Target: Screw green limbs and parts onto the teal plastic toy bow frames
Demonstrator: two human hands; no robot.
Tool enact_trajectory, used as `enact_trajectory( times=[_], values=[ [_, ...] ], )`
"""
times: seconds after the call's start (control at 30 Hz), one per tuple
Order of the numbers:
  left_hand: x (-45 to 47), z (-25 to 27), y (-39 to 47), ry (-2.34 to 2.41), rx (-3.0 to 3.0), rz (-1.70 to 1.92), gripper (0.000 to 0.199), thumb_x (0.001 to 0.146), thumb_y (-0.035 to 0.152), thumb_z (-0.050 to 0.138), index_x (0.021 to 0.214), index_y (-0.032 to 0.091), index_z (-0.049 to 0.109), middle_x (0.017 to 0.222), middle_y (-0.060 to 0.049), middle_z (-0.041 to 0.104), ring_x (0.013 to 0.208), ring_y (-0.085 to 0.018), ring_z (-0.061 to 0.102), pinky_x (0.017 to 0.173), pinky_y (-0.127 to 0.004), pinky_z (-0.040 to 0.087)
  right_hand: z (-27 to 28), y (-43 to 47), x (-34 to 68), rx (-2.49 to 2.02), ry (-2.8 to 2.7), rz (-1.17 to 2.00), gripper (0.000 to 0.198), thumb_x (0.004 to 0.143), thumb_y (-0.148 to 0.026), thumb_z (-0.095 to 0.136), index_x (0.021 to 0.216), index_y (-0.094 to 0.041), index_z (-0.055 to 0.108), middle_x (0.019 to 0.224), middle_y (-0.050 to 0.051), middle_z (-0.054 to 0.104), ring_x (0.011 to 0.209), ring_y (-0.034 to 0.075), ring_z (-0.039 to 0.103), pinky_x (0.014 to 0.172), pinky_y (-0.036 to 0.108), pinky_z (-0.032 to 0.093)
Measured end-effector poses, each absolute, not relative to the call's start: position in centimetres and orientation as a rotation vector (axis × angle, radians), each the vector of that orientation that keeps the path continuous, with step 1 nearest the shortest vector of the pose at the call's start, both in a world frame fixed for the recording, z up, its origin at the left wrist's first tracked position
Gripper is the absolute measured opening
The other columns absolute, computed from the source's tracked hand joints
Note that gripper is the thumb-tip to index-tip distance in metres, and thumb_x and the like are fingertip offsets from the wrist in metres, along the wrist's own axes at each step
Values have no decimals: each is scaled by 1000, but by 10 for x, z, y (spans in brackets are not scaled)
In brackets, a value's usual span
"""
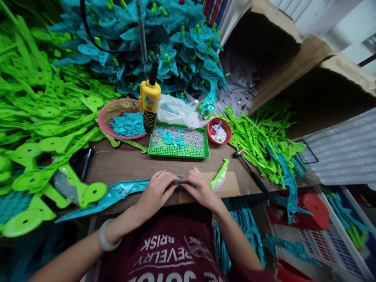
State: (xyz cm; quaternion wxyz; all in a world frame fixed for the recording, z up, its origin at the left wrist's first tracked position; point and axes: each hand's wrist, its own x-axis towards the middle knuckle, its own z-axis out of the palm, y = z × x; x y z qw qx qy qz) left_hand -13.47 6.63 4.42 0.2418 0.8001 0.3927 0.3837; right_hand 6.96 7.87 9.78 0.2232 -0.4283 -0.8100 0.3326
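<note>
A long turquoise plastic part (123, 190) lies along the table's front edge, its pointed end to the left and a thin dark wire running along it. My left hand (158, 190) is closed on the middle of this part, thumb and fingers pinched together. Close beside it, my right hand (201, 188) also pinches the part, fingertips nearly meeting the left ones. Whatever small piece may be between the fingertips is hidden. Past my right hand, a green plastic end piece (219, 175) with clear plastic on it sticks out over a flat cardboard sheet (230, 185).
A yellow electric screwdriver (150, 100) hangs above a green tray (179, 152) of screws and small turquoise pieces. Pink (102, 121) and red (209, 133) baskets flank it. A hammer (252, 170) lies right. Piles of green (38, 113) and turquoise parts (176, 51) surround the table.
</note>
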Motion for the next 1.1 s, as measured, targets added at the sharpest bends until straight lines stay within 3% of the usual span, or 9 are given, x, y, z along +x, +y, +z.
enact_trajectory(
  times=[0.07,0.23,0.5,0.77,0.9,1.1],
  values=[
    [-141,44,65,1000,2311,1060,15,99,15,49,107,20,61,102,-5,70,104,-19,62,98,-40,47,97,80,73,-1180,-2304,876,16,100,-23,53,103,-21,68,92,5,65,91,19,55,86,36,43],
    [-147,46,62,967,2553,959,25,99,9,44,115,14,61,103,-9,67,108,-22,58,96,-40,47,97,79,74,-1259,-2422,801,20,101,-21,47,106,-19,66,93,7,60,92,20,52,83,34,45],
    [-139,59,67,1091,2714,459,23,95,10,51,114,13,63,97,-9,59,95,-25,53,81,-39,48,86,74,74,-1426,-2403,763,17,101,-17,43,105,-18,60,96,5,52,87,16,55,78,28,49],
    [-138,58,66,964,2706,534,24,95,11,51,115,13,64,107,-12,60,104,-27,52,89,-42,46,97,78,81,-1456,-2420,861,15,101,-15,46,101,-17,61,90,3,51,84,15,56,76,26,46],
    [-131,60,64,1031,2691,525,23,98,18,48,108,13,67,103,-13,61,102,-28,54,90,-44,47,103,78,85,-1443,-2450,870,14,99,-13,49,101,-18,62,91,3,52,84,16,56,76,27,46],
    [-128,54,62,1071,2759,507,25,96,13,49,116,13,64,97,-10,58,96,-27,51,85,-41,46,106,72,92,-1493,-2618,596,19,99,-14,48,93,-17,66,87,6,55,87,21,48,76,34,42]
  ],
)
